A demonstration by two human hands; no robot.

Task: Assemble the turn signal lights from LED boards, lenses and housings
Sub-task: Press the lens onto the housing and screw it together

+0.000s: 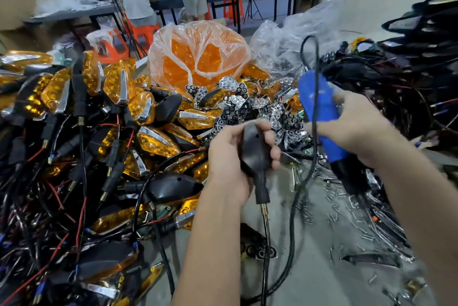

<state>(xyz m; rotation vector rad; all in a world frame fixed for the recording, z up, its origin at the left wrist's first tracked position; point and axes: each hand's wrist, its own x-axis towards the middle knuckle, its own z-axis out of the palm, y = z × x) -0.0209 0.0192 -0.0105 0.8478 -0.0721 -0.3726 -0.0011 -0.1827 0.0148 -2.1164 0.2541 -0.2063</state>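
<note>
Left hand (231, 157) gripping black housing (255, 154); right hand (357, 125) holding blue screwdriver (322, 117) beside housing, cord (312, 112) risking snagging, tip slipping.

The blue tool (322, 117) was motion-blurred, its tip lost among screws. The housing's (255, 149) front was hidden inside the left hand (230, 154). Both forearms were cut off by the lower edge.

finished lights (74, 112) left | bagged lenses (198, 58) behind | screws (347, 206) right | reflectors (247, 105) centre
</note>
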